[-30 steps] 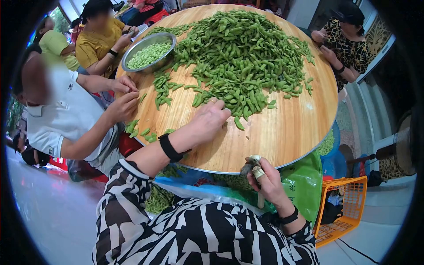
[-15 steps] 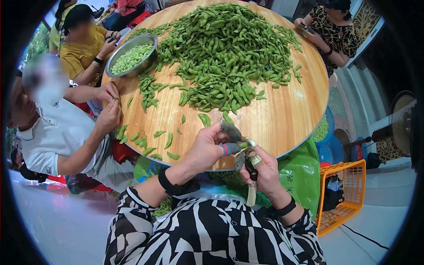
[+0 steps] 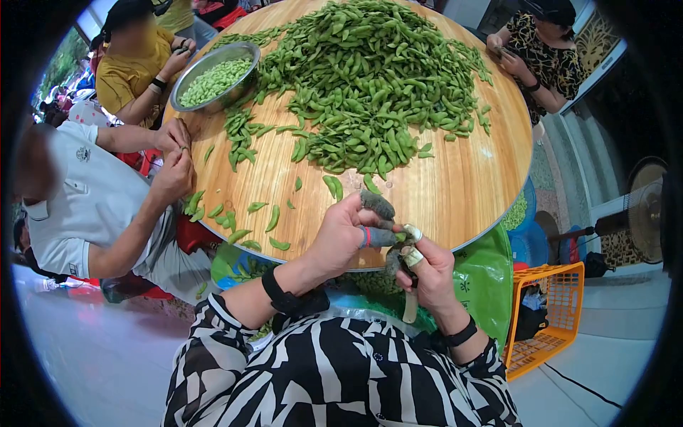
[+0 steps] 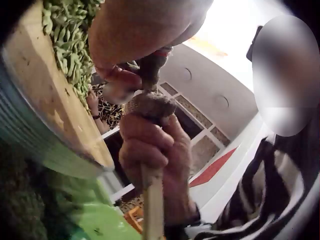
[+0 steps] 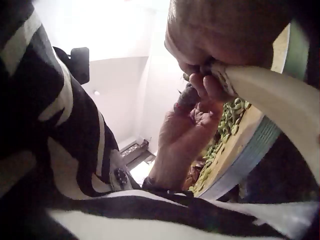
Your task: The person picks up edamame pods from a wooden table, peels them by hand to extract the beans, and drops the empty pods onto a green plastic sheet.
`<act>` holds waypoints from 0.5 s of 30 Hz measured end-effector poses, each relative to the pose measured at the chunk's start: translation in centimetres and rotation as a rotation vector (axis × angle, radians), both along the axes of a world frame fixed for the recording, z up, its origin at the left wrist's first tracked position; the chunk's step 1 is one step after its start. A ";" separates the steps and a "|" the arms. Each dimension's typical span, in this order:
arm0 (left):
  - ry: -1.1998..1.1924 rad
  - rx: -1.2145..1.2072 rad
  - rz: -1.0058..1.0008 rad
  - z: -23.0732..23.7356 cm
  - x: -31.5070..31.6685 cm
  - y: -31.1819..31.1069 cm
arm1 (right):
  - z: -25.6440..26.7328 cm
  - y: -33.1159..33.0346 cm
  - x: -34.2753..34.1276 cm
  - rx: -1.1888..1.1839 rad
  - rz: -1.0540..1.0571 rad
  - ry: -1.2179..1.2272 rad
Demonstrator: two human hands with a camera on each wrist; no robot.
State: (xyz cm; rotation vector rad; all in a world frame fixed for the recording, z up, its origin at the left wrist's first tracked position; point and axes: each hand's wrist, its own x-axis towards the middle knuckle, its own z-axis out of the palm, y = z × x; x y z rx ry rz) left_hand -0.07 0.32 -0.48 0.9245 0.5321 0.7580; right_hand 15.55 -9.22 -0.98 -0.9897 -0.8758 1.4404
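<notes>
"What's closest?"
"The right hand (image 3: 432,279) curls round a pale-handled tool (image 3: 410,309); the left hand (image 3: 336,238) pinches a small green pod (image 3: 400,237) between the two, by the near edge of the round wooden counter (image 3: 459,196)."
"And farther off?"
"Loose pods (image 3: 273,218) lie scattered, then a big heap of pods (image 3: 377,85) rises, with a metal bowl (image 3: 238,94) of shelled beans (image 3: 213,82) beside it."

Site: communal food-preparation area; exact premises unclear, background blurred. Indicators: people (image 3: 107,203) around a round table (image 3: 462,192), pod heap (image 3: 377,78), bowl (image 3: 237,94) of shelled beans (image 3: 213,84).
</notes>
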 end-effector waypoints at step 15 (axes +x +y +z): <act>0.395 1.343 0.212 -0.2 -0.4 -0.3 | 0.0 -0.4 0.6 -0.231 0.013 0.390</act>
